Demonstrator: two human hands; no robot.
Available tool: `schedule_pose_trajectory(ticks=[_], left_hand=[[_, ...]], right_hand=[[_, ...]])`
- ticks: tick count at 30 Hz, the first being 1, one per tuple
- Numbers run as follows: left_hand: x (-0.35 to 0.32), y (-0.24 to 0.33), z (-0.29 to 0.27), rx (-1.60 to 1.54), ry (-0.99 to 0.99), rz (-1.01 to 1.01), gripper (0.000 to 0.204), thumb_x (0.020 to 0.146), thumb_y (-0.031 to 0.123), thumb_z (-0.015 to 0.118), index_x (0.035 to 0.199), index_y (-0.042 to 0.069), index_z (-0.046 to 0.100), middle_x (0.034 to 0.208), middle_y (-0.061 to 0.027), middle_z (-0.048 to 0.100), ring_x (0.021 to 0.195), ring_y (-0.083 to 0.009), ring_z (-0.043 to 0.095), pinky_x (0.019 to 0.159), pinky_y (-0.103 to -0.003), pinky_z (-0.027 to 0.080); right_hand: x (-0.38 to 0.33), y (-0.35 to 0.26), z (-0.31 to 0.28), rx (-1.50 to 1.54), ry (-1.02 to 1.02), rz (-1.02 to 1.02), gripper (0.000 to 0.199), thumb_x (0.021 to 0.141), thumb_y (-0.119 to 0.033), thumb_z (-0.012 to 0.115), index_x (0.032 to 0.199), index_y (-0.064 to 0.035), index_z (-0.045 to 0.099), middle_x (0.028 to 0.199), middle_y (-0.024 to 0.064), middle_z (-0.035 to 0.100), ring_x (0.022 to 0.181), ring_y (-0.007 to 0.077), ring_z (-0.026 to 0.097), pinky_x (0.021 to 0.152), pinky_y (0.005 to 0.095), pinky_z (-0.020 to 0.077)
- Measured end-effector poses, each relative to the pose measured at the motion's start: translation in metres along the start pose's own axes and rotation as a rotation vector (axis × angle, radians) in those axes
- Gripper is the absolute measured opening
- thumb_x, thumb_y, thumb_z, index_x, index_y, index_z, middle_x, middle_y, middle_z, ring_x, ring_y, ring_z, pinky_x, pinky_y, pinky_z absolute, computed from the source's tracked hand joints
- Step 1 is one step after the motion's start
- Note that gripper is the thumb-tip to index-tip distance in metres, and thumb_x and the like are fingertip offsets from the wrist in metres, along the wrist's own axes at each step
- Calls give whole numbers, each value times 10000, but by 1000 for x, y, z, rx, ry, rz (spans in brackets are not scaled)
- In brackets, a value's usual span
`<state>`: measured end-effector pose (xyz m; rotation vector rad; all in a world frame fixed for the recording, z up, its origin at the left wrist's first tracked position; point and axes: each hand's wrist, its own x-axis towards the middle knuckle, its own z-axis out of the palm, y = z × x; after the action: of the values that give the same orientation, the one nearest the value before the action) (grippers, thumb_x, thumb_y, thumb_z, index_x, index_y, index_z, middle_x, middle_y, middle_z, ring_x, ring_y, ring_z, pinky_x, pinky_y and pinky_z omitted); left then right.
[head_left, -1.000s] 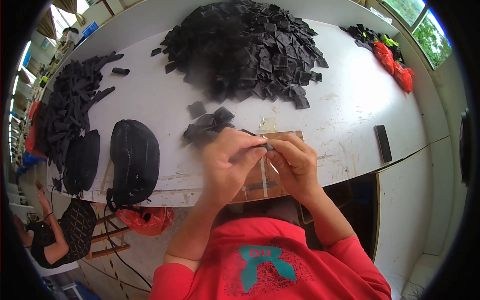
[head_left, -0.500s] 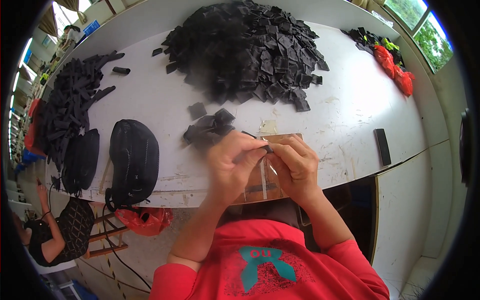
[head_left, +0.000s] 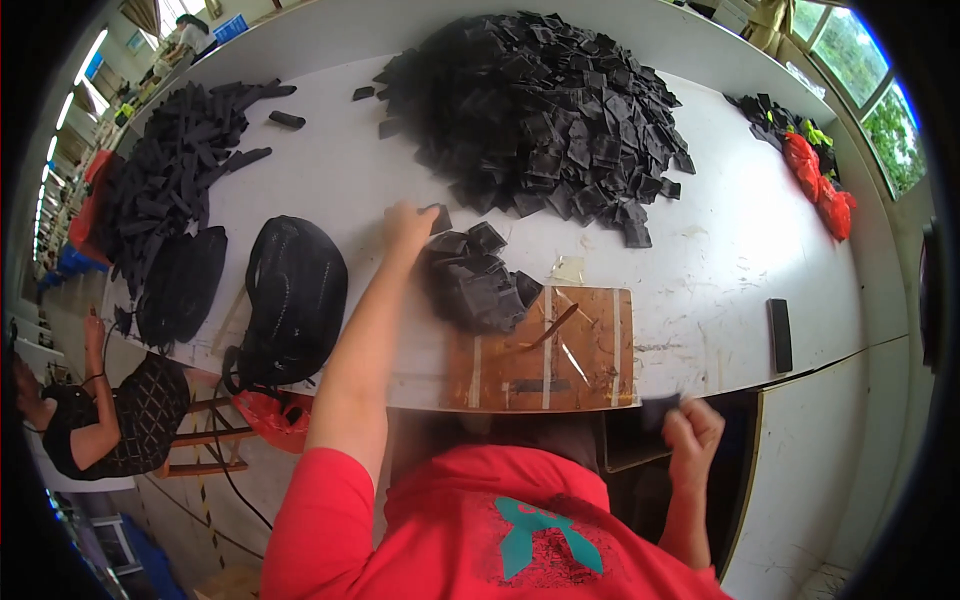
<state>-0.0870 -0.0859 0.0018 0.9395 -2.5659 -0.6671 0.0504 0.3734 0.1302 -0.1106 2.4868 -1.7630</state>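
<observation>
My left hand (head_left: 408, 230) reaches out over the white table, its fingers pinching the edge of a small flat black fabric piece (head_left: 438, 219). Right beside it lies a small heap of folded black fabric pieces (head_left: 478, 285), partly over the left corner of a brown wooden board (head_left: 590, 340). My right hand (head_left: 695, 432) is closed at the table's front edge, to the right of the board. A small dark fabric piece (head_left: 659, 409), blurred, sticks out from its fingers. A thin brown stick-like tool (head_left: 552, 328) and strips of tape are on the board.
A large pile of black fabric pieces (head_left: 560, 120) covers the far middle of the table. Black strips (head_left: 180, 160) heap at the left, near two black mesh bags (head_left: 293, 290). A black block (head_left: 779, 335) and red bags (head_left: 818, 185) are at right. Another person (head_left: 105, 400) sits at left.
My hands have parted from over the board. The left went forward to a loose fabric piece; the right moved right and down to the table edge with a dark piece. The view shifted slightly.
</observation>
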Motion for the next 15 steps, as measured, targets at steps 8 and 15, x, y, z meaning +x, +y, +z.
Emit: schedule_pose_trajectory(ticks=[8, 15], left_hand=[[-46, 36, -55, -548, 217, 296, 80, 775, 37, 586, 849, 14, 610, 884, -117, 613, 813, -256, 586, 662, -325, 460], [-227, 78, -122, -803, -126, 732, 210, 664, -90, 549, 748, 75, 649, 1160, -191, 494, 1057, -273, 474, 875, -366, 380]], right_hand=[[-60, 171, 1, -872, -1, 223, 278, 806, -185, 611, 669, 43, 531, 638, 229, 560, 634, 377, 586, 548, 453, 421], [-14, 35, 65, 352, -592, 320, 286, 883, -213, 534, 999, 37, 612, 807, 84, 622, 780, 131, 565, 716, 282, 476]])
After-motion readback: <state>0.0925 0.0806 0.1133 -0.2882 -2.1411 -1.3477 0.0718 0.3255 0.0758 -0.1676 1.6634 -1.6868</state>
